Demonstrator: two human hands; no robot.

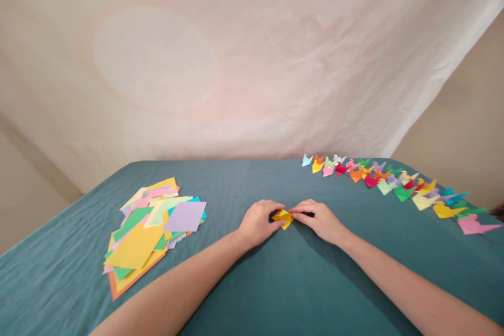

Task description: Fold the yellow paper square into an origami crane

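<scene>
A small piece of folded yellow origami paper (284, 218) is held between my two hands over the middle of the table. My left hand (261, 220) grips its left side, thumb below and fingers above. With thumb and fingertips pinched together, my right hand (317, 218) holds its upper right corner. The fingers cover part of the paper, so its full folded shape is hidden.
Loose sheets of coloured paper (137, 244) lie in a messy pile at the left. Several folded paper cranes (423, 200) stand in rows along the right side. A dark green cloth (240, 289) covers the table, and a pale curtain (252, 63) hangs behind.
</scene>
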